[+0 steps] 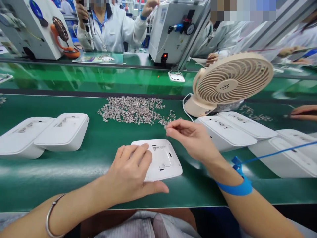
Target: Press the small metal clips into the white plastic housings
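A white plastic cover [176,165] with rounded corners and a recessed middle lies on the green work surface in front of me. My left hand [131,168] is laid over its left side, the bent fingers on top and the thumb along the near edge. My right hand [192,137] is raised just beyond the cover's right side, thumb and forefinger pinched together. A tiny metal clip seems to be between those fingertips, mostly hidden. Just past them spreads a pile of small metal clips [131,109]. A blue wrist strap [235,187] with a cord circles my right wrist.
White housings stand at the left [63,132] and right [225,132]. A beige fan [230,82] stands at the back right. Behind runs a green conveyor [99,77] carrying a white unit [176,76]. Another person's hand [303,112] is at the far right; co-workers sit opposite.
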Demonstrator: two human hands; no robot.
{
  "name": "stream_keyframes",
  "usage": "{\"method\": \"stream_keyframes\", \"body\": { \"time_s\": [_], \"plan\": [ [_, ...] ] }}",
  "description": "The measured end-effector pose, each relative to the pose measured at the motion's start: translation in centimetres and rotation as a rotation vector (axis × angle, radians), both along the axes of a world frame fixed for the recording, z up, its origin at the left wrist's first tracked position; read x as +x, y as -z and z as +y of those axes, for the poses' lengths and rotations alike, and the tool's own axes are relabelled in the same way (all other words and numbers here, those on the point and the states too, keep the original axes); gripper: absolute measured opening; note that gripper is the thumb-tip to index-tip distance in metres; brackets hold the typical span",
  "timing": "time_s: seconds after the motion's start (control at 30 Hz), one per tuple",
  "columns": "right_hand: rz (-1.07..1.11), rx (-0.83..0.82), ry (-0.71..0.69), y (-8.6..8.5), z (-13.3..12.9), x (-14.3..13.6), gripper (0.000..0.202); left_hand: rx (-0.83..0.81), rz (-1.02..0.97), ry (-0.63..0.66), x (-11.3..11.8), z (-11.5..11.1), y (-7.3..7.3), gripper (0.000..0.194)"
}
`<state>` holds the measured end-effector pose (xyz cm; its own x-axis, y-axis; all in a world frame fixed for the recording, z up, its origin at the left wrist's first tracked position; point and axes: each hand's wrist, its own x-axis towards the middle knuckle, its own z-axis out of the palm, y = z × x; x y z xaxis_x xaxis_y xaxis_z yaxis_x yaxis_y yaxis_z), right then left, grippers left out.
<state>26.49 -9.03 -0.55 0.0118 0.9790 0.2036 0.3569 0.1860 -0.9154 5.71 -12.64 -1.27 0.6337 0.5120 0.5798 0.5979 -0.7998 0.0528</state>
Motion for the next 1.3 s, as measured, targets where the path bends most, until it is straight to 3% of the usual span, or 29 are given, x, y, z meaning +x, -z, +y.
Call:
{"method": "stream_keyframes", "body": {
  "time_s": [0.17, 0.27, 0.4, 0.5, 0.67, 0.8, 0.9, 1.0, 1.13, 1.3],
  "plan": [
    [-0.014, -0.074, -0.222, -0.8, -2.4, -2.0, 0.010, -0.246, -0.149, 0.010, -0.1, 0.4, -0.3, 0.040],
    [-0.016, -0.082, -0.333, -0.8, -3.1, -2.8, 0.012, -0.297, -0.188, 0.042, 0.0, 0.6, -0.5, 0.025],
    [-0.003, -0.109, -0.376, -0.5, -3.6, -3.3, 0.012, -0.312, -0.227, 0.054, 0.0, 0.7, -0.4, 0.011],
    [0.009, 0.003, -0.331, -0.3, -4.0, -3.6, 0.009, -0.343, -0.231, 0.025, 0.1, 0.6, -0.4, 0.008],
    [-0.230, 0.313, -0.313, -0.1, -4.6, -4.0, 0.014, -0.348, -0.264, 0.040, 0.2, 0.6, -0.5, 0.010],
    [-0.428, 0.457, -0.310, -0.1, -4.6, -3.9, 0.017, -0.350, -0.258, 0.033, 0.3, 0.7, -0.5, 0.009],
    [-0.579, 0.436, -0.246, -0.5, -4.1, -3.0, 0.020, -0.293, -0.238, 0.005, 0.3, 0.5, -0.4, 0.009],
    [-0.693, 0.369, -0.193, -1.0, -3.3, -1.4, 0.020, -0.204, -0.210, 0.002, 0.3, 0.2, -0.2, 0.029],
    [-0.782, 0.304, -0.293, -0.8, -2.3, 0.2, 0.022, -0.189, -0.109, -0.006, 0.3, -0.1, 0.1, 0.056],
    [-0.918, 0.294, -0.358, -0.5, -2.1, 0.3, 0.025, -0.223, -0.026, 0.007, 0.3, -0.1, 0.2, 0.058]
  ]
}}
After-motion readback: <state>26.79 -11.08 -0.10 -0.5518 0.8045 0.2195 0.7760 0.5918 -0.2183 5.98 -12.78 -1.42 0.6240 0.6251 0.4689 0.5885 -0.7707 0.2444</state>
